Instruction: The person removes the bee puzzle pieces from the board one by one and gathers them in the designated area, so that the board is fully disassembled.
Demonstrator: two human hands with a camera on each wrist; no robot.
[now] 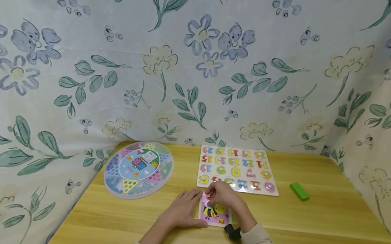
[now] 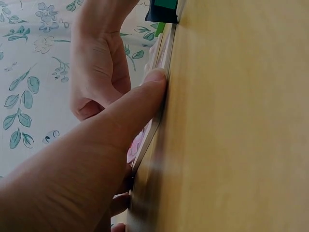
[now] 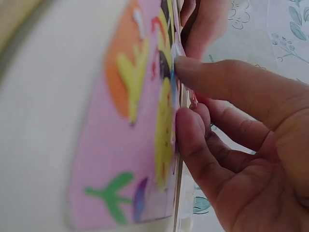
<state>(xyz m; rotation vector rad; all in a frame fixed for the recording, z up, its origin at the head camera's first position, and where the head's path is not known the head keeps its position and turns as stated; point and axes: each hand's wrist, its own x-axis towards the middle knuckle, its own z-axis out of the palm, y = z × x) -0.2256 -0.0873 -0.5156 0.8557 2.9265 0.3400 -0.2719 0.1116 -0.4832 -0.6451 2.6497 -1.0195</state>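
Bracing the bee puzzle (image 1: 224, 217) well, I'd say, means leaving the left hand (image 1: 184, 210) where it lies, fingers straight, thumb pressed on the near edge. The puzzle sits just right of that hand, beneath the right hand (image 1: 226, 196), whose fingertips pinch what looks like one small reddish piece (image 1: 208, 195); best to lower it flat, without forcing. I count one number board (image 1: 236, 166) beyond the right hand, one green block (image 1: 299, 191) off to its right, and one round board (image 1: 165, 169) beyond the left hand.
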